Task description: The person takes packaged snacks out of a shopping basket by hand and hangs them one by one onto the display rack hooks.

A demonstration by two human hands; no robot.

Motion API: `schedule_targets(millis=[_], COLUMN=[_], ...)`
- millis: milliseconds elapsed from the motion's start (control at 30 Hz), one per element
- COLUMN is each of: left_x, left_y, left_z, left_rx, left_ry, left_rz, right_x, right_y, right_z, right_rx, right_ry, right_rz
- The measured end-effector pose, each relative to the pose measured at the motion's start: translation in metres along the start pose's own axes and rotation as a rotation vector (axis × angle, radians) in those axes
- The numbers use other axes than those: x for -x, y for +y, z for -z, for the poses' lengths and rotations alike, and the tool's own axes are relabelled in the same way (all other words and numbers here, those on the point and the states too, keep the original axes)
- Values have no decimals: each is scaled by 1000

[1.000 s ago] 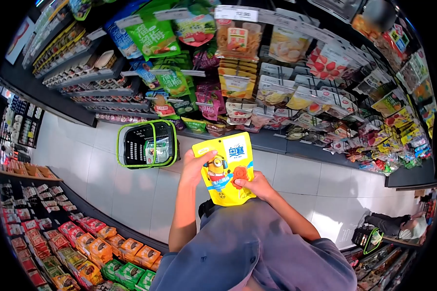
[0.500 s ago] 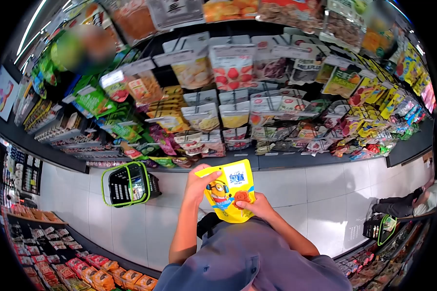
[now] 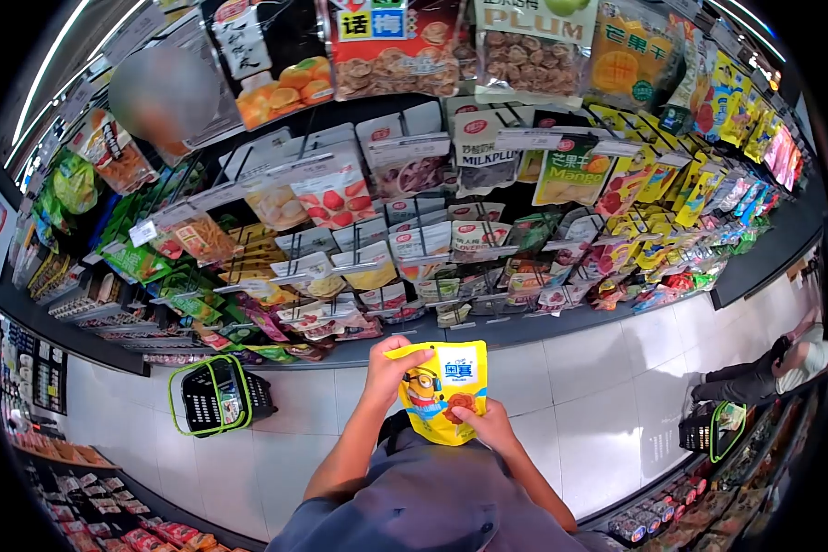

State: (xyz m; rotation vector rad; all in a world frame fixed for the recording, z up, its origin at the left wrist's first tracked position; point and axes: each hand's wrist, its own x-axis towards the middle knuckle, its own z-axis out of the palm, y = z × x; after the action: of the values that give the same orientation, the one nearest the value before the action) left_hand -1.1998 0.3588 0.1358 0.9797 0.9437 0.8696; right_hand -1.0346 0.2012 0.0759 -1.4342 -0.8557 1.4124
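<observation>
A yellow snack pouch (image 3: 443,391) with a cartoon figure and blue lettering hangs upright between my two hands, in front of my body. My left hand (image 3: 388,368) grips its upper left edge, thumb across the front. On the lower right side, my right hand (image 3: 489,423) pinches the pouch with the thumb on its face. The fingers behind the pouch are hidden.
Ahead, a shelf wall (image 3: 414,345) holds hanging snack bags. A black basket with green handles (image 3: 213,396) stands on the floor (image 3: 294,442) at left. Another basket (image 3: 711,431) is at right beside a person (image 3: 745,379). Packed shelves line the lower left and lower right.
The view has tilted up and turned right, showing more shelf bags at the right. Both hands and the pouch sit lower in view; my grip on the pouch looks the same.
</observation>
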Motion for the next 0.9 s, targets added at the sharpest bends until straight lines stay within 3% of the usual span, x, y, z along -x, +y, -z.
schedule_targets(millis=[400,467,667,733,900], left_x=[-97,-113,-159,-176,-203], left_y=[-43,-48,-52,-55,-40], left_z=[-132,-162,-248,-268,-315], left_rx=[-153,-116,20,72,340], left_ry=[-258,-290,-182,-189,-329], left_rz=[120,148,123,99,164], right_x=[-29,-34,-61,-71,-88], right_y=[-2,1,-53,-61,-86], right_z=[130,160,248,283,335], right_rx=[-67,-79,-142,42,-181], right_ry=[265,264,210,197,238], right_rz=[-55,48,-59,-13,-3])
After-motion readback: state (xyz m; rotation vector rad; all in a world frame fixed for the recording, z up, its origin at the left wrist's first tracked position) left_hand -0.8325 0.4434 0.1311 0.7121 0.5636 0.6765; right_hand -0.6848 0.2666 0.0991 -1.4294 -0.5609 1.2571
